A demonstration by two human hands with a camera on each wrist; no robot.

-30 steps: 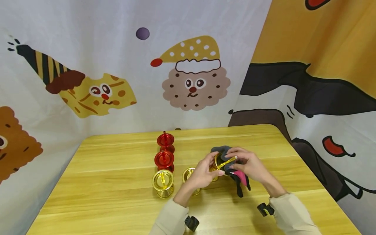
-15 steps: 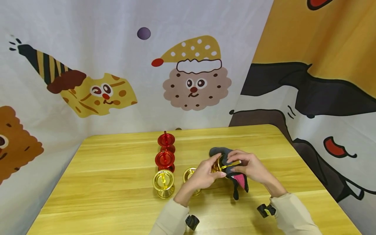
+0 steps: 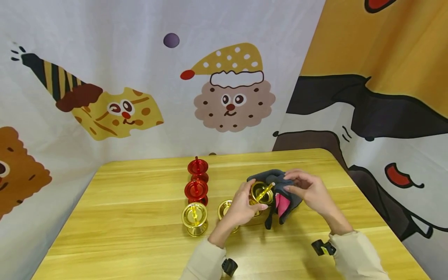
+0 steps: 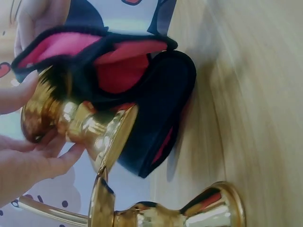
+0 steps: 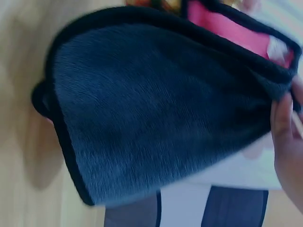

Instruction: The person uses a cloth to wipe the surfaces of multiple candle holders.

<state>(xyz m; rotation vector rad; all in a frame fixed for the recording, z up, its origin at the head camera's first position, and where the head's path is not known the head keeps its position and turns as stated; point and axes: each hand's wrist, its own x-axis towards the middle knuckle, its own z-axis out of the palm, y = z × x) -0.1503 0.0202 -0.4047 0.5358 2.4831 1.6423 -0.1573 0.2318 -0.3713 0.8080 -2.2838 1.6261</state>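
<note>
Behind the desk we note a printed curtain. Right of the desk's centre we find a grey cloth, black-edged and pink-lined, folded just beside the gold cup. We record the right hand pinching its edge between thumb and fingers. We see the left hand's fingers curled round the tilted gold cup. To the left we count two red stands and a gold stand in line; a second gold stand is partly hidden behind the left hand. Smallest, we log the yellow rod projecting from the held cup.
</note>
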